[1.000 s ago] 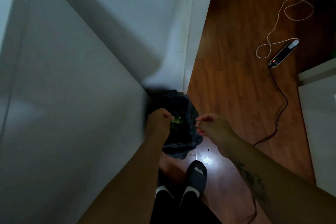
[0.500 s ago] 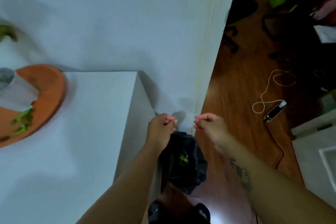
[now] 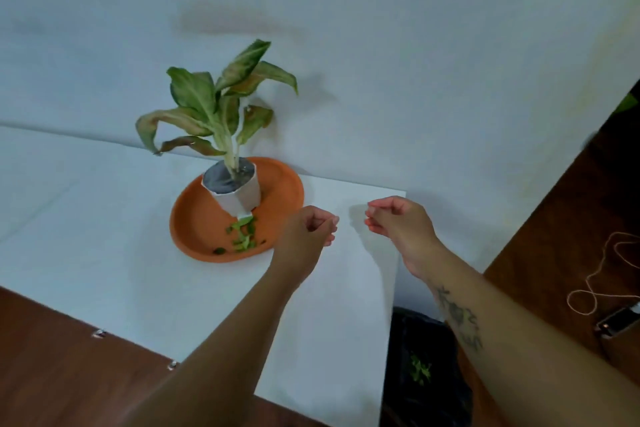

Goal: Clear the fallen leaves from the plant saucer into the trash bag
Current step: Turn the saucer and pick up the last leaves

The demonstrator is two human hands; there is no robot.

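Note:
An orange plant saucer sits on the white tabletop with a white-wrapped potted plant on it. Several green leaf bits lie in the saucer's near side. My left hand hovers just right of the saucer, fingers curled shut, nothing visible in it. My right hand is beside it over the table's right end, also curled with nothing seen inside. The black trash bag stands on the floor below the table's right edge, with green leaf pieces inside.
A white wall rises behind the table. Wooden floor lies to the right, with a white cord and a power strip on it. The table's near edge shows small metal fittings.
My view and both hands rose from the trash bag on the floor up to the tabletop. The leaves once at my left fingers now lie in the bag.

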